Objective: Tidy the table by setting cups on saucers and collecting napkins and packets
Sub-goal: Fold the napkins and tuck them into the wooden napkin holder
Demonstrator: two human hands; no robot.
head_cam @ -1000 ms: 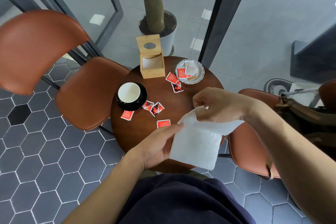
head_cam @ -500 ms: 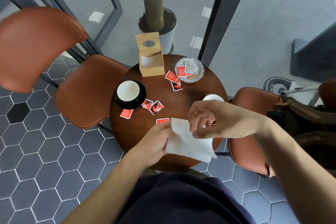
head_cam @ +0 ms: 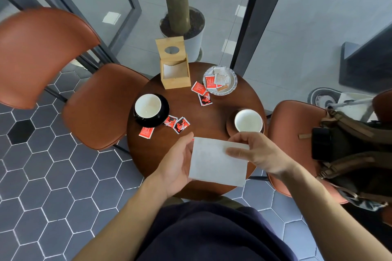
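Both hands are holding a folded white napkin (head_cam: 218,162) flat above the near edge of the round wooden desk (head_cam: 212,112). The left hand (head_cam: 177,163) is cupping the napkin's left edge, its fingers hidden underneath and its thumb lying along the top corner, so it is gripping the napkin. The right hand (head_cam: 257,154) is pinching the napkin's right side, with its thumb pressing on the upper face and its other fingers curling behind the far edge. On the left of the desk a white cup (head_cam: 147,105) is sitting on a black saucer (head_cam: 163,113). On the right another white cup (head_cam: 248,121) is resting on a brown saucer (head_cam: 230,125), just beyond the right hand. Red packets are lying loose: one (head_cam: 146,132) near the black saucer's front, two (head_cam: 177,123) touching each other beside that saucer, and two more (head_cam: 201,92) between the wooden napkin box (head_cam: 175,72) and a small silver dish (head_cam: 230,86). The dish is holding further packets, red and pale. A sliver of red is peeking out at the napkin's top left corner; I cannot tell what it is. Brown chairs (head_cam: 99,104) are standing on either side of the desk, and a bag (head_cam: 350,154) is lying on the right one.
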